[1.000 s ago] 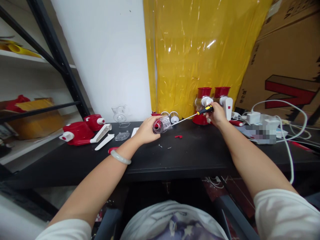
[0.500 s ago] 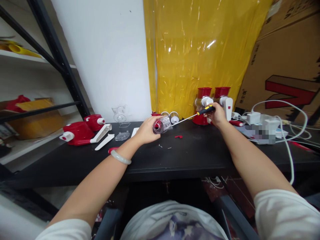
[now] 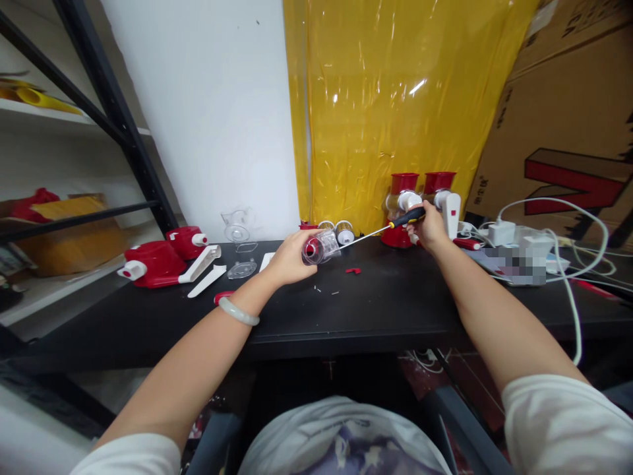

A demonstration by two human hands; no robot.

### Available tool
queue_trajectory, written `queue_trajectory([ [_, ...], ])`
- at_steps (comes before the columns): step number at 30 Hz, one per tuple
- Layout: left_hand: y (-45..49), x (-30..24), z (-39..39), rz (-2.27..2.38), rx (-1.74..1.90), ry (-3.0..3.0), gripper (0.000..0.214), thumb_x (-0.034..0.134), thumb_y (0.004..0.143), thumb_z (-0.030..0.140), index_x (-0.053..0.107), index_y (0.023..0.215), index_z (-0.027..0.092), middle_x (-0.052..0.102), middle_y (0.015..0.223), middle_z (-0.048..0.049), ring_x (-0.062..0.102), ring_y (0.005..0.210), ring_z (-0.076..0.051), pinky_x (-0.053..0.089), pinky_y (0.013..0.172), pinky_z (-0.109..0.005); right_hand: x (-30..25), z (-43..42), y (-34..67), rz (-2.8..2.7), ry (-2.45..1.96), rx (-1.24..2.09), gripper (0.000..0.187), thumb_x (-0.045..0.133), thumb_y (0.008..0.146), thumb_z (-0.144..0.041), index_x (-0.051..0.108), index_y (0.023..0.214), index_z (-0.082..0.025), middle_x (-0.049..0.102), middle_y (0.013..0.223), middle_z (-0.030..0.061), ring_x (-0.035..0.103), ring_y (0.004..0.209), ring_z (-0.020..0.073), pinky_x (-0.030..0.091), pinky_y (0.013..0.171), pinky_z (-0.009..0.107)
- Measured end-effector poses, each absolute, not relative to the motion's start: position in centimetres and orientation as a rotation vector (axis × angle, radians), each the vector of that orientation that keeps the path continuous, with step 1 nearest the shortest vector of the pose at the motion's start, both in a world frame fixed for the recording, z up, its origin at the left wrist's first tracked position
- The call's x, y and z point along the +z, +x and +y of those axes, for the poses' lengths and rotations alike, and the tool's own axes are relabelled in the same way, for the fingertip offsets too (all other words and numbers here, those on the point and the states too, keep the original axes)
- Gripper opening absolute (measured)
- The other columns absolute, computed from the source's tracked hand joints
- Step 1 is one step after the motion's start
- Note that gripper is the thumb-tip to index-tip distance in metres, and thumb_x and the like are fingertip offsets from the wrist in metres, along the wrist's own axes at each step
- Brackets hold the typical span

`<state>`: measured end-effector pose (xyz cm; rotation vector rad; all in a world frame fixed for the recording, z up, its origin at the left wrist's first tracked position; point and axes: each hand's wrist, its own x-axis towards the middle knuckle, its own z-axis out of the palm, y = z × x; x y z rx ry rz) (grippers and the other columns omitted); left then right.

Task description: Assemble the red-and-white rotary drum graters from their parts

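My left hand (image 3: 293, 258) is closed around a clear plastic housing (image 3: 327, 244) with a red part showing inside its round opening. In my right hand (image 3: 429, 227) is a screwdriver (image 3: 406, 217) with a black and yellow handle. Its long metal shaft slants down to the left, and the tip meets the right side of the clear housing; the exact contact point is too small to make out. On the black table (image 3: 297, 323), just below the housing, lie several small screws (image 3: 317, 289). A small red piece (image 3: 353, 270) rests to their right.
Red bodies with white fittings (image 3: 157, 264), white handles (image 3: 206, 282) and clear parts (image 3: 242, 269) lie at left. Behind my right hand stand two red-topped grinder-like units (image 3: 440, 181). White cables and chargers (image 3: 501, 233) clutter the right side. Drums (image 3: 345, 232) sit behind the housing.
The screwdriver handle has turned slightly about its axis in my right hand, its yellow marks showing differently. My left hand and the clear housing stay in place.
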<state>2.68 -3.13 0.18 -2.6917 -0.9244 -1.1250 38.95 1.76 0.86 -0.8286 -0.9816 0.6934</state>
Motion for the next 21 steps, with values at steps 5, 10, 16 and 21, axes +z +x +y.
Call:
queue_trajectory([
  [5,2.71,0.24,-3.18,-0.92,-1.113,-2.7,0.076,0.065,0.061,0.013,0.043,0.134,0.024,0.054,0.134,-0.0073,0.051,0.123,-0.028,0.04,0.106,-0.045,1.09,1.44,38.75,-0.927,-0.771,0.757,0.019,0.049,0.079,-0.039,0.055,0.075,-0.022,0.059,0.064,-0.0016,0.058,0.047,0.0131,0.048,0.037,0.025],
  [10,2.71,0.35,-3.29,-0.901,-1.118,-2.703,0.076,0.065,0.061,0.013,0.043,0.134,0.023,0.054,0.134,-0.0078,0.051,0.123,-0.027,0.039,0.106,-0.044,0.96,1.6,38.76,-0.974,-0.808,0.695,0.012,0.055,0.076,-0.034,0.054,0.074,-0.022,0.057,0.058,-0.0037,0.055,0.043,0.0127,0.043,0.033,0.023],
  [16,2.72,0.24,-3.17,-0.933,-1.115,-2.697,0.077,0.065,0.061,0.013,0.044,0.133,0.024,0.054,0.134,-0.0075,0.051,0.123,-0.028,0.04,0.106,-0.046,0.65,2.01,38.93,-1.025,-0.833,0.583,0.025,0.064,0.077,-0.043,0.053,0.072,-0.022,0.049,0.045,-0.0067,0.043,0.032,0.0089,0.029,0.025,0.018],
  [21,2.68,0.15,-3.05,-0.92,-1.118,-2.689,0.076,0.065,0.061,0.013,0.044,0.133,0.023,0.054,0.133,-0.0073,0.052,0.122,-0.028,0.041,0.105,-0.045,0.61,2.04,38.92,-0.992,-0.84,0.607,0.027,0.06,0.079,-0.048,0.055,0.073,-0.022,0.049,0.047,-0.0055,0.044,0.033,0.0096,0.031,0.027,0.019],
])
